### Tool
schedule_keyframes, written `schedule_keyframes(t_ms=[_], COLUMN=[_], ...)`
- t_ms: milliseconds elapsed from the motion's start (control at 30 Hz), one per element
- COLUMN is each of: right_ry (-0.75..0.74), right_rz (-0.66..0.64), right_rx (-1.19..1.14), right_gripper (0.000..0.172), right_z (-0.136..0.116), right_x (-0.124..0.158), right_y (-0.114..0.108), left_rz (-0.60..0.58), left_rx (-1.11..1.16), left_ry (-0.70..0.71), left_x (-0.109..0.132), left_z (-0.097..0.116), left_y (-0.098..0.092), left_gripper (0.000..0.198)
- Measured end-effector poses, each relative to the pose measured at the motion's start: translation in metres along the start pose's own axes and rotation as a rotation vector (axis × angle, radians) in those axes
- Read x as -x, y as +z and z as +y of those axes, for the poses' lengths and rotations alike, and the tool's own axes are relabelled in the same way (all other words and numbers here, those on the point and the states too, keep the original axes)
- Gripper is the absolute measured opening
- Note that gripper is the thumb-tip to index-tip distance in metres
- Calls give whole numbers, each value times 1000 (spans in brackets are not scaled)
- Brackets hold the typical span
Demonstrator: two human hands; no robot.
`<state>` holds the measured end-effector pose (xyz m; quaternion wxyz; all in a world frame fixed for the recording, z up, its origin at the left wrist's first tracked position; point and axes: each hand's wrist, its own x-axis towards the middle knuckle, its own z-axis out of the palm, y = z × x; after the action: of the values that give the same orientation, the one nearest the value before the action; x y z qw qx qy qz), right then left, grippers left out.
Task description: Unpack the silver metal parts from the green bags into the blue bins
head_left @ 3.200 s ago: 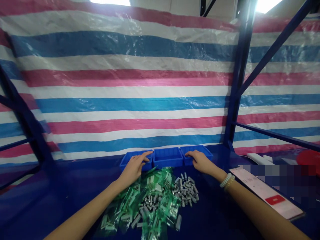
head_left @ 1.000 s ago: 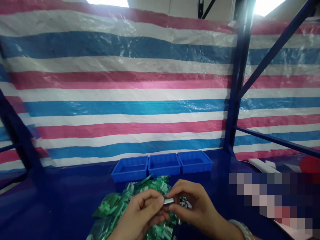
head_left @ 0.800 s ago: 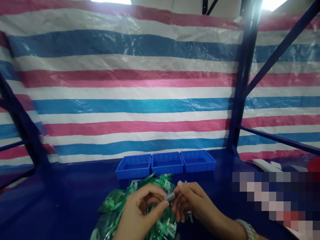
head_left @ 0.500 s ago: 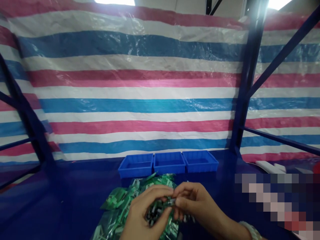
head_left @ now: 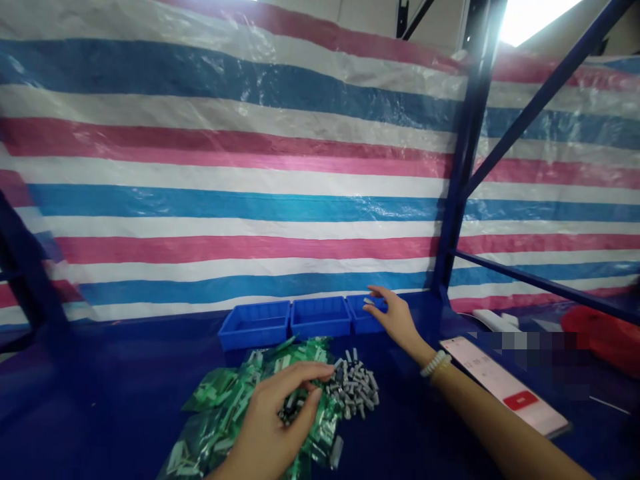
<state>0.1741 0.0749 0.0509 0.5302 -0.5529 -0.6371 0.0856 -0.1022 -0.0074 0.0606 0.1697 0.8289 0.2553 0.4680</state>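
My left hand (head_left: pixel 275 417) hovers over a heap of clear bags (head_left: pixel 235 400) with green and white contents. Its thumb and index finger curve with a gap between their tips; several small dark pieces (head_left: pixel 290 408) show inside the curl, apparently cupped there, though the palm is mostly hidden. Stretched forward, my right hand (head_left: pixel 395 319) is at the right-hand blue bin (head_left: pixel 367 327), thumb and index finger apart. A tiny pale piece (head_left: pixel 368 301) shows at the thumb tip, seemingly loose. A pile of small grey and dark pieces (head_left: pixel 357 387) lies beside the bags.
Two more blue bins, a left one (head_left: pixel 255 341) and a middle one (head_left: pixel 321 327), stand in line at the back. A pink-screened phone (head_left: pixel 505 383) lies at right. Farther right are a red object (head_left: pixel 603 340) and white items (head_left: pixel 495 320). A metal post (head_left: pixel 457 180) stands behind.
My right hand has left my left hand and moved forward and right to the right-hand bin. The grey pile is uncovered. The view has turned right, showing the phone.
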Motion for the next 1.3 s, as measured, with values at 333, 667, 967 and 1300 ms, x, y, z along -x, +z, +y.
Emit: schedule_keyframes(t_ms=[333, 667, 967, 1300], right_ry=[-44, -182, -171, -30], right_rz=[-845, -927, -738, -416], right_rx=[62, 242, 295, 224], right_gripper=[34, 30, 30, 28], right_z=[-21, -28, -18, -8], right_x=[37, 35, 40, 39], right_y=[-23, -23, -15, 9], left_rz=[-58, -122, -128, -131], left_rx=[-3, -37, -32, 18], left_ry=[32, 124, 116, 27], left_x=[5, 8, 4, 7], left_z=[5, 2, 4, 4], left_y=[0, 1, 1, 0], left_gripper=[25, 30, 29, 25])
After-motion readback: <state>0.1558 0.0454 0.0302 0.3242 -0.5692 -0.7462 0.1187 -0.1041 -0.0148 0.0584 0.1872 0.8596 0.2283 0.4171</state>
